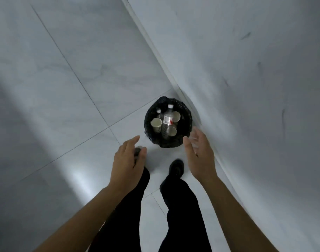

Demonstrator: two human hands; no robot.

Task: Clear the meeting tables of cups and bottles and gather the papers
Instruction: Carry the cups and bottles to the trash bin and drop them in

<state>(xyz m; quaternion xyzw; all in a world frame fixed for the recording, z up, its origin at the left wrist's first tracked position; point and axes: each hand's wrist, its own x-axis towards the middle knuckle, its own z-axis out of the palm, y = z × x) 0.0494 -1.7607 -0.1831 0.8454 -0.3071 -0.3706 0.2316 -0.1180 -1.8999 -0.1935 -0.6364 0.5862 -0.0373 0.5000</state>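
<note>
Both the left hand (127, 159) and right hand (199, 148) hang open and empty above the centre-frame bin (148, 122), holding bottles (168, 122) and paper cups (156, 122); binning seems finished, gathering papers likely follows.

The bin (168, 122) at 12 o'clock is packed with bottles (168, 122) and cups (156, 123). A wall (246, 70) blocks 2 o'clock. The floor (64, 79) at 10 o'clock is open.

Left shoe (138, 151) mostly hidden behind left hand (127, 163). Lower bottle (158, 113) half buried under cup (156, 123) inside bin (189, 122). Label print unreadable.
</note>
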